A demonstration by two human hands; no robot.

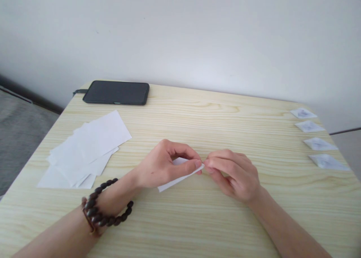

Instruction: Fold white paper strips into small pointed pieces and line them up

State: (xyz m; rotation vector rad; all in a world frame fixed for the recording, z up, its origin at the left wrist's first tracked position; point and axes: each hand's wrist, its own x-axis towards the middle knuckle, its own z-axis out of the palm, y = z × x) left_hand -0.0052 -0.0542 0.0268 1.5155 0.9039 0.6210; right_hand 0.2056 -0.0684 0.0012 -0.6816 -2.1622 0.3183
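A piece of white paper lies under and between the fingers of my left hand, which pinches it near its right corner. Folds in the paper are partly hidden by that hand. My right hand has its thumb and fingertips pressed together at the same corner, touching the paper's tip. Both hands are low over the middle of the table. A dark beaded bracelet circles my left wrist.
White paper sheets overlap in a loose pile at left. A black phone with a cable lies at the back left. Several folded paper diamonds form a column along the right edge of the wooden table. A wall stands behind.
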